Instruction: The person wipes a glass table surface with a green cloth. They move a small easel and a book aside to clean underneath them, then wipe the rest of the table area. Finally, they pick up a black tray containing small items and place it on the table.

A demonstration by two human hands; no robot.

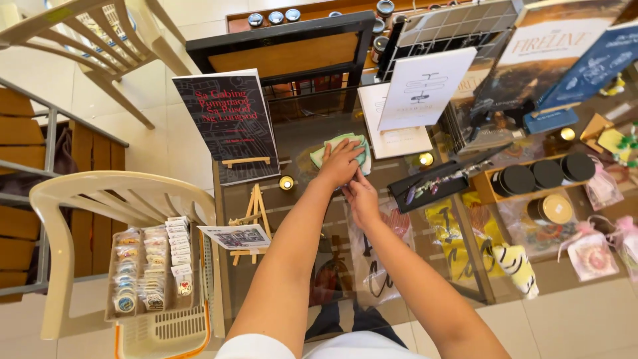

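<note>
Head-camera view, looking down on a glass-topped display table (312, 133) crowded with goods. Beside it on the person's left stands a cream plastic chair (100, 193) carrying a tray of small round badges and stickers (149, 266). A black upright book with red lettering (229, 123) leans on a small wooden easel just left of the hands, and a white card on a stand (425, 90) rises just beyond them to the right; a long black tray of dried flowers (435, 183) lies near the right hand. Round black tins in a wooden box (541, 174) sit farther right. The left hand (339, 163) lies palm down, fingers spread flat, pressing a pale green folded cloth (339, 149) onto the glass. The right hand (362, 199) rests just beside the left, its fingertips touching that wrist; it is loosely open and holds nothing.
</note>
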